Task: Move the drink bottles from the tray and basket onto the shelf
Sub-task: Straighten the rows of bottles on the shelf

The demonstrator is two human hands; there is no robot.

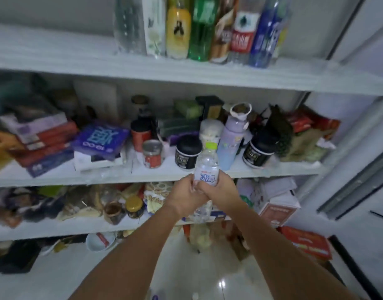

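Note:
A clear water bottle (207, 167) with a light green cap and a white-and-blue label stands upright in both my hands, in front of the middle shelf's edge. My left hand (185, 197) grips its lower body from the left. My right hand (221, 191) grips it from the right. On the top shelf (56, 55) stands a row of several drink bottles (199, 29): clear, white, yellow, green, brown, red-labelled and blue. No tray or basket is in view.
The middle shelf (121, 172) is crowded with boxes, jars, cans and a lilac flask (232, 139). A lower shelf holds jars and packets. Red boxes (305, 243) sit on the glossy floor at right. The top shelf's left part is bare.

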